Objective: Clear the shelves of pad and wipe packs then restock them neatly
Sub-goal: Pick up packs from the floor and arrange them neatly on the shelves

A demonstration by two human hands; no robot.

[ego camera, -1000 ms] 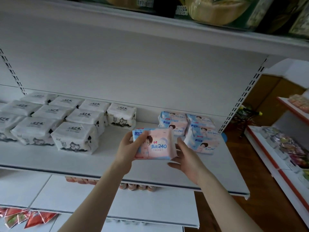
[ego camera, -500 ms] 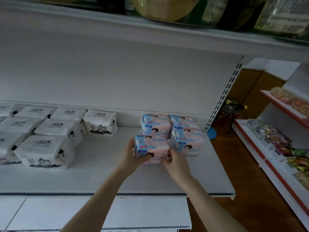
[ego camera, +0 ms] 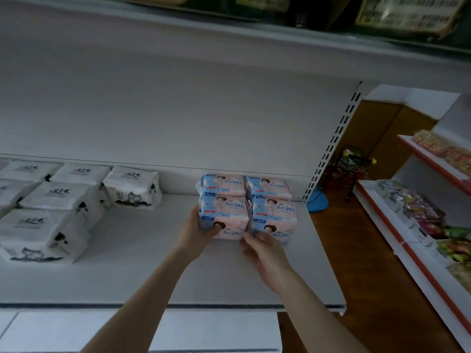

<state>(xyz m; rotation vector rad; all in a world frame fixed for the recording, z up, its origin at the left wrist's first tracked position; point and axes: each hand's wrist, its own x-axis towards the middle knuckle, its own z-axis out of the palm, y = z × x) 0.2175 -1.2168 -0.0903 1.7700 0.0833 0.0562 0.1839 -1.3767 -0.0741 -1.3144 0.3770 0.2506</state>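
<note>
**Pad pack at the front-left spot of the pink block**

Both arms are reaching up to the white shelf (ego camera: 142, 263). The left grip (ego camera: 195, 231) is wrapping round the left side of a pink-and-blue pad pack (ego camera: 224, 212) w/ the thumb lying across its front face, so it is clamped on that pack. The right grip (ego camera: 266, 250) is sitting at the pack's lower right front corner, knuckles toward the camera, fingers curled. It is touching the wrapper there, but whether it is closing on it or just pressing, can't tell.

The pad pack is sitting toward the shelf's right end, and it looks set down on the surface. It is forming the front-left spot of a two-by-two block. The front-right pack (ego camera: 275, 220) is pressing against its right side. The two back packs (ego camera: 267, 186) are standing directly behind, close to the rear panel. All are showing a "240" print.

Well apart to the left, white packs (ego camera: 61, 197) w/ black ink drawings are lying in rows on the same shelf. A slotted upright (ego camera: 331, 141) is running up at the shelf's right rear corner. An upper shelf (ego camera: 229, 29) is overhanging, its goods too blurred to name. Off to the right, a side rack (ego camera: 407, 250) w/ red edging is carrying coloured snack bags (ego camera: 418, 210)
</note>
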